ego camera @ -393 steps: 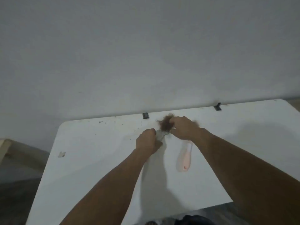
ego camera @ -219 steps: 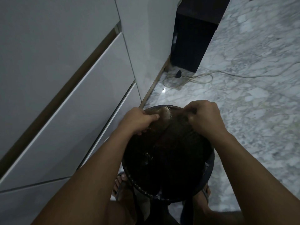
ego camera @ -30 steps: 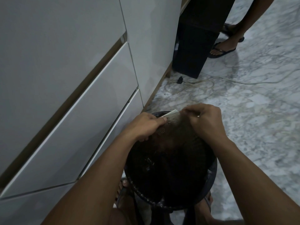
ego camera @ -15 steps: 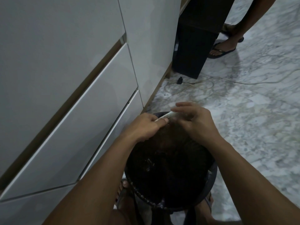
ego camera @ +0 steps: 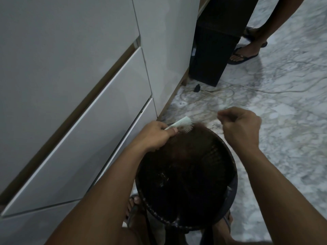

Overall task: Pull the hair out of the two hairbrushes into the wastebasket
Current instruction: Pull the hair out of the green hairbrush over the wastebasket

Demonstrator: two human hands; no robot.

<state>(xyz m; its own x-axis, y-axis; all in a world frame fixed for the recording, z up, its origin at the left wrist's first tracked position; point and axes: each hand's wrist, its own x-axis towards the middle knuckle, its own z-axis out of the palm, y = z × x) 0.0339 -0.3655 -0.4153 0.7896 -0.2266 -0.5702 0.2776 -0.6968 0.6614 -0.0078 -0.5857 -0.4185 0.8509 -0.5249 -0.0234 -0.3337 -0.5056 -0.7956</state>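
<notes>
My left hand grips a pale hairbrush over the far rim of the round black wastebasket, with the bristles facing the basket. A brown clump of hair clings at the bristles. My right hand is raised to the right of the brush, fingers curled, pinching thin strands of hair stretched out from the brush. The basket's inside is dark with brown hair lying in it. The second brush is out of view.
White drawer fronts run along the left. A black cabinet stands behind, a pale cable loops on the marble floor. Another person's sandalled feet are at top right. My own feet flank the basket.
My right hand has pulled away from the brush to the right and upward, drawing strands of hair out. The left hand still holds the brush over the basket rim.
</notes>
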